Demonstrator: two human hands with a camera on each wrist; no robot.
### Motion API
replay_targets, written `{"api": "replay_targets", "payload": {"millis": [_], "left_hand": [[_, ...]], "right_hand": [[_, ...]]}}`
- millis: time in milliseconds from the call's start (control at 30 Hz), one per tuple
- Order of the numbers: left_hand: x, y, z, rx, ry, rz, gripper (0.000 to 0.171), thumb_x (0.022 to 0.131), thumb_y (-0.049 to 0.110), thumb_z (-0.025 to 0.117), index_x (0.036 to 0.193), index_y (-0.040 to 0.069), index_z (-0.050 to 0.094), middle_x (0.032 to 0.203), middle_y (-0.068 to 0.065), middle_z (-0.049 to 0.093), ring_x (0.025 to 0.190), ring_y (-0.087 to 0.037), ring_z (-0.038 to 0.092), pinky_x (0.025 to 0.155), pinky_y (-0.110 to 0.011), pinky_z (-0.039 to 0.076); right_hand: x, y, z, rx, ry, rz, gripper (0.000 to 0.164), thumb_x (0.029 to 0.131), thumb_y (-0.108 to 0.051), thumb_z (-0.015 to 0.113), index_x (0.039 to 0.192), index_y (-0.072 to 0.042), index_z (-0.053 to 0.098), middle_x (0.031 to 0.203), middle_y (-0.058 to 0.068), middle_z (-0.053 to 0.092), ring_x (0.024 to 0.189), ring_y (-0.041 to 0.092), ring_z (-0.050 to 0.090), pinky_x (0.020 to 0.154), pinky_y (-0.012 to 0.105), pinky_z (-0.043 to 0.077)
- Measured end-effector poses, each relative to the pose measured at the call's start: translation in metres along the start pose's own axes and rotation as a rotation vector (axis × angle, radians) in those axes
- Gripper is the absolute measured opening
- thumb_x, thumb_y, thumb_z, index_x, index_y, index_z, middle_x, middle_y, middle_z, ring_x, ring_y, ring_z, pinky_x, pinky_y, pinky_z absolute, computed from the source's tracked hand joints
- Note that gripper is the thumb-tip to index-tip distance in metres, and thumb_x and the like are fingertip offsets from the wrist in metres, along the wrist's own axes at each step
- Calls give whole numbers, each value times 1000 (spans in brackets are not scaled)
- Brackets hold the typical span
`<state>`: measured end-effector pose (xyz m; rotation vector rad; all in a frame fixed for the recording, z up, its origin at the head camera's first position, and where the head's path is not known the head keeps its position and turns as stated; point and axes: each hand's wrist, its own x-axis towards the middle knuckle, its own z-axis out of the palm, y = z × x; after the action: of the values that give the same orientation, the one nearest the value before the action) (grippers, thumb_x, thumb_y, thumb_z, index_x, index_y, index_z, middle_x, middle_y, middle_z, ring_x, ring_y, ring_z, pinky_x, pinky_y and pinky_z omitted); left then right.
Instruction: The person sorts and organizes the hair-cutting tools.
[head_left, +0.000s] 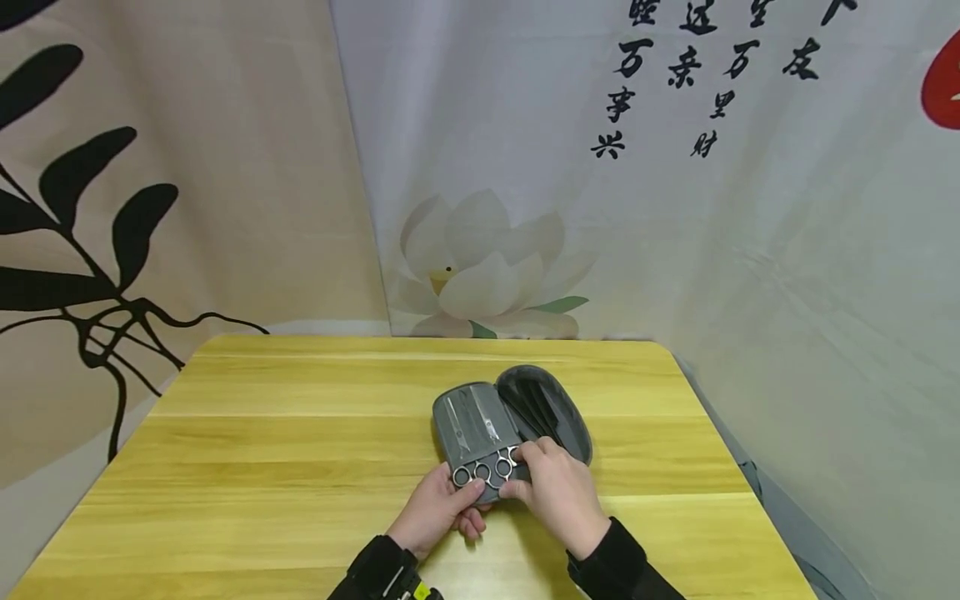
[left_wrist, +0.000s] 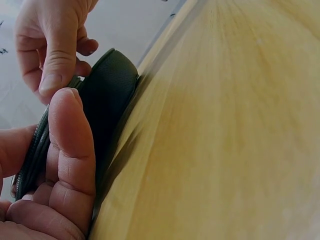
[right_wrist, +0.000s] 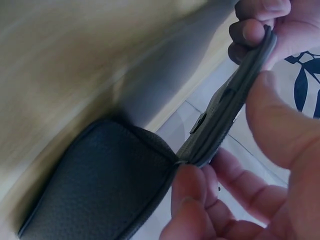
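Observation:
A dark grey zip case (head_left: 472,407) lies opened like a book, its left half tilted up off the table. Metal finger rings of several scissors (head_left: 482,473) stick out from a clear-fronted pocket (head_left: 463,417) in that half. My left hand (head_left: 435,510) grips this half at its lower left corner, thumb on the inner face and fingers behind. My right hand (head_left: 561,492) has thumb and bent index finger at the rightmost scissors' rings, by the case's fold. Black combs (head_left: 534,407) lie in the right half. In the right wrist view, the case's dark outer shell (right_wrist: 100,185) hides the tools.
The case is on a yellow wood-grain table (head_left: 262,467), near the middle. Behind the table hangs a printed cloth (head_left: 675,250) with a lotus and black writing. Another cloth with dark leaves (head_left: 71,175) hangs at the left.

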<state>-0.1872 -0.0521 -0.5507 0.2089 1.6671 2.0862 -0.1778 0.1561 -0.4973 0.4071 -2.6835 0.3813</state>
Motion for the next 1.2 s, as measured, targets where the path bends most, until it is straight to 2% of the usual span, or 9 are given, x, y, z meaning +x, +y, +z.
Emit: {"api": "replay_targets", "payload": {"millis": [233, 467, 700, 833, 1000, 1100, 1200], "left_hand": [[-1, 0, 1, -1, 0, 0, 45, 110, 15, 61, 141, -10, 41, 90, -9, 72, 62, -10, 69, 56, -25, 61], [-1, 0, 1, -9, -5, -7, 43, 110, 15, 61, 139, -10, 41, 89, -9, 72, 62, -10, 69, 57, -25, 61], [0, -3, 0, -22, -17, -5, 43, 110, 14, 61, 139, -10, 40, 85, -8, 72, 61, -10, 69, 57, -25, 61], [0, -3, 0, -28, -20, -1, 43, 110, 13, 61, 139, -11, 40, 83, -8, 72, 62, -10, 70, 57, -26, 61], [0, -2, -1, -33, 0, 14, 42, 110, 15, 61, 135, -11, 42, 85, -8, 73, 63, -10, 71, 60, -27, 63], [0, -1, -3, -47, 24, 11, 45, 110, 16, 62, 138, -13, 42, 87, -10, 75, 65, -12, 72, 63, -28, 64], [0, -1, -4, -61, 51, 7, 50, 110, 19, 62, 143, -14, 41, 95, -10, 78, 69, -13, 74, 67, -29, 66]], "right_hand": [[-3, -4, 4, 2, 8, 18, 49, 68, -46, 97, 98, -14, 75, 91, 1, 69, 79, 20, 70, 62, 35, 55], [-5, -7, 5, -12, 24, -1, 48, 71, -45, 95, 100, -12, 76, 92, 2, 68, 80, 20, 69, 64, 36, 56], [-6, -3, 0, 75, 9, 35, 39, 80, -40, 94, 104, -12, 78, 101, 2, 74, 91, 20, 74, 71, 38, 60], [-10, 6, -4, 124, 110, 55, 34, 84, -36, 92, 104, -12, 79, 103, 2, 76, 91, 19, 74, 73, 38, 61], [-13, 27, -6, 163, 318, 113, 29, 86, -27, 92, 104, -10, 78, 96, 5, 72, 76, 16, 65, 59, 29, 51], [-14, 42, -8, 185, 387, 189, 28, 88, -22, 90, 107, -5, 77, 102, 11, 73, 84, 24, 67, 64, 36, 55], [-17, 54, -9, 203, 380, 265, 31, 90, -20, 88, 110, 0, 76, 115, 20, 72, 98, 36, 69, 76, 49, 60]]}}
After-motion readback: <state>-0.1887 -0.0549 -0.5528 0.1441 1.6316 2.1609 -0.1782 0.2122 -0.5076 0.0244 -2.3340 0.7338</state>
